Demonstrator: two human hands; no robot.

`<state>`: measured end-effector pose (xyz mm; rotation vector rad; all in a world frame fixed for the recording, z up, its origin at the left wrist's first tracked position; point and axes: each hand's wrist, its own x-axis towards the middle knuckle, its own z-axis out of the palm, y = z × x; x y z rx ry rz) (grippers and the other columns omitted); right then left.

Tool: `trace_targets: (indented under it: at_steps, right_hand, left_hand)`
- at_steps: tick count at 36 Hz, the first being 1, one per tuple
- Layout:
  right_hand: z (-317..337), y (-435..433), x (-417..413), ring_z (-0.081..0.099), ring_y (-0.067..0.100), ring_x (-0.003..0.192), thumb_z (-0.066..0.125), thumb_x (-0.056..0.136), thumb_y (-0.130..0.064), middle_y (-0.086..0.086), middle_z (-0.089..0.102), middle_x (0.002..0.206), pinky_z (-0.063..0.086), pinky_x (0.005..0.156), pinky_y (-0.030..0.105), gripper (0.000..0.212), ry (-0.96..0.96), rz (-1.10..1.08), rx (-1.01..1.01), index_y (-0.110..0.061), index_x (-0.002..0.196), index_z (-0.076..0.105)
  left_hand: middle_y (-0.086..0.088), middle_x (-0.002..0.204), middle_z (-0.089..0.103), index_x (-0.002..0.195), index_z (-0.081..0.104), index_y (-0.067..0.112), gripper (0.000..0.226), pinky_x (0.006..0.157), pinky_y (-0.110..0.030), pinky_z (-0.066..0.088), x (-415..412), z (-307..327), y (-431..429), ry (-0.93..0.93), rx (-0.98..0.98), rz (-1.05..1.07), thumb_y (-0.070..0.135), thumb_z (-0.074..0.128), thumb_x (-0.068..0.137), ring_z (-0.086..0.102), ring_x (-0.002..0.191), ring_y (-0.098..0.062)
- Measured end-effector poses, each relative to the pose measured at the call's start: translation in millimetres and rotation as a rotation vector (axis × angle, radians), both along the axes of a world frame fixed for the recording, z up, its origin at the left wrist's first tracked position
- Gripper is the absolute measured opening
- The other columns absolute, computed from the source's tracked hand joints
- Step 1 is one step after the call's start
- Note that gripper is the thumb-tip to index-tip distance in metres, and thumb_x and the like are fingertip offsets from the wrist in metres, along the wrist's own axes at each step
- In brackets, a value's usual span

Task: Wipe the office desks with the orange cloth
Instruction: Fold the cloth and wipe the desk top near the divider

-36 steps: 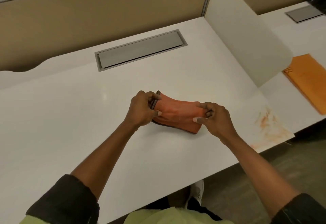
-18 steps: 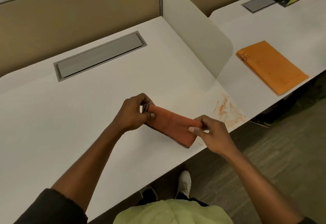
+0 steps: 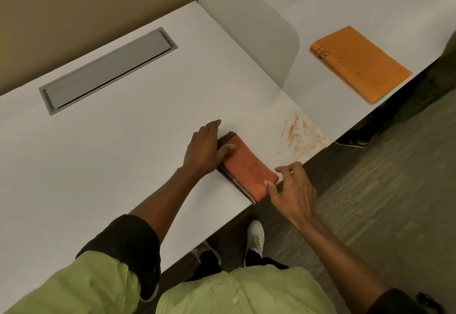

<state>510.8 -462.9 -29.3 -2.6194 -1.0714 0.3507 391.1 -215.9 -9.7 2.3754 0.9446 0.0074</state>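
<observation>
The folded orange cloth [image 3: 249, 169] lies flat on the white desk [image 3: 118, 145], right at its front edge. My left hand [image 3: 203, 149] rests on the cloth's far left end, thumb on top, fingers spread. At the cloth's near right corner my right hand [image 3: 292, 190] has its fingers apart, with only the thumb tip touching. An orange smear [image 3: 299, 133] marks the desk just right of the cloth, near the corner.
A white divider panel [image 3: 249, 29] separates this desk from the neighbouring desk [image 3: 385, 10], where an orange folder marked HR [image 3: 357, 63] lies. A grey cable hatch [image 3: 108, 69] sits at the back. Someone's shoe [image 3: 352, 139] shows under the desk edge on the right.
The cloth has been laid down flat at the desk edge. Both hands have released their pinch on its ends and opened. The view has shifted right.
</observation>
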Motion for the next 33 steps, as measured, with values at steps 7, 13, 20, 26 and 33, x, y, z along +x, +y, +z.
trace_targets:
  at_steps: [7, 13, 20, 26, 33]
  right_hand:
    - [3, 36, 14, 0.029, 0.019, 0.158, 0.053, 0.106, -0.046, 0.004, 0.031, 0.170, 0.036, 0.124, 0.041, 0.064, -0.009, 0.524, 0.305, -0.020, 0.162, 0.035]
    - [-24, 75, 5, -0.008, 0.024, 0.165, 0.035, 0.108, -0.056, 0.006, -0.006, 0.178, 0.011, 0.134, 0.048, 0.078, -0.137, 0.907, 0.046, -0.021, 0.169, 0.000]
    - [-47, 105, 16, 0.000, 0.030, 0.165, 0.032, 0.111, -0.039, 0.010, 0.002, 0.177, 0.013, 0.132, 0.053, 0.068, -0.286, 0.769, 0.049, -0.020, 0.169, 0.002]
    - [-37, 114, 38, 0.002, 0.031, 0.164, 0.043, 0.108, -0.022, 0.012, 0.006, 0.177, 0.010, 0.133, 0.052, 0.069, -0.166, 0.492, 0.046, -0.016, 0.169, 0.010]
    - [-41, 53, -16, -0.001, 0.027, 0.165, 0.049, 0.099, -0.014, 0.013, 0.006, 0.177, 0.010, 0.133, 0.051, 0.079, -0.127, 0.499, 0.073, -0.015, 0.168, 0.009]
  left_hand:
    - [-0.009, 0.183, 0.018, 0.173, 0.025, 0.012, 0.083, 0.134, -0.044, 0.021, -55, -31, -34, 0.037, 0.037, 0.112, 0.061, 0.047, 0.110, 0.021, 0.168, -0.028]
    - [-0.003, 0.182, -0.021, 0.175, -0.005, 0.015, 0.098, 0.137, -0.036, -0.003, -92, -64, -79, 0.099, 0.081, 0.086, 0.075, 0.030, 0.107, -0.018, 0.169, -0.016]
    - [-0.001, 0.179, -0.033, 0.172, -0.019, 0.017, 0.092, 0.137, -0.039, -0.007, -103, -86, -111, 0.125, 0.134, 0.078, 0.074, 0.016, 0.109, -0.028, 0.167, -0.015]
    - [-0.002, 0.179, -0.034, 0.171, -0.022, 0.015, 0.090, 0.135, -0.040, -0.009, -102, -91, -114, 0.143, 0.177, 0.069, 0.070, 0.017, 0.112, -0.028, 0.167, -0.019]
    - [-0.009, 0.181, -0.026, 0.173, -0.013, 0.008, 0.086, 0.136, -0.040, -0.008, -92, -97, -122, 0.129, 0.207, 0.095, 0.060, 0.025, 0.115, -0.020, 0.169, -0.024]
